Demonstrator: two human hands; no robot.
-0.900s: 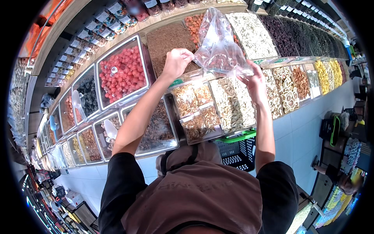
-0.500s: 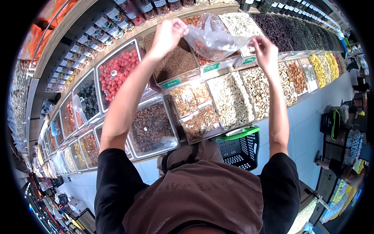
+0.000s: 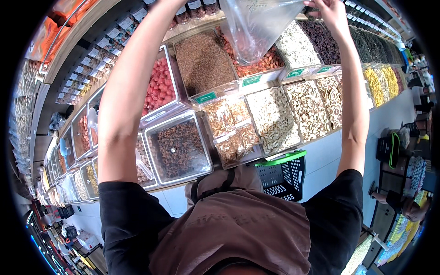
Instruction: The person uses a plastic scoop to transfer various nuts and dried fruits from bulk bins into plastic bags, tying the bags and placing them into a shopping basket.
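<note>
A clear plastic bag [image 3: 256,34] hangs spread out over a bin of reddish-brown pieces [image 3: 261,64], its lower corner just above or against them. The upper edge of the bag runs out of the picture. At the top right, my right hand [image 3: 331,13] is closed, its fingertips pinching the bag's right corner. My left arm reaches up to the top edge, where only the base of my left hand [image 3: 176,3] shows. Its fingers are cut off, so its grip on the bag is hidden. Left of the bag lies a bin of fine brown grains [image 3: 204,59].
Nearer me are bins of pale sliced pieces [image 3: 272,119] and a lidded bin of dark brown pieces [image 3: 178,146]. Red balls fill a clear-lidded bin [image 3: 160,85] at left. A black basket with a green handle [image 3: 282,176] stands on the floor. Jars [image 3: 197,9] line the back.
Both hands have moved up and farther from me, the right hand also rightward. The bag, earlier stretched sideways between them, now hangs taller and more open. The left hand's fingers have left the picture.
</note>
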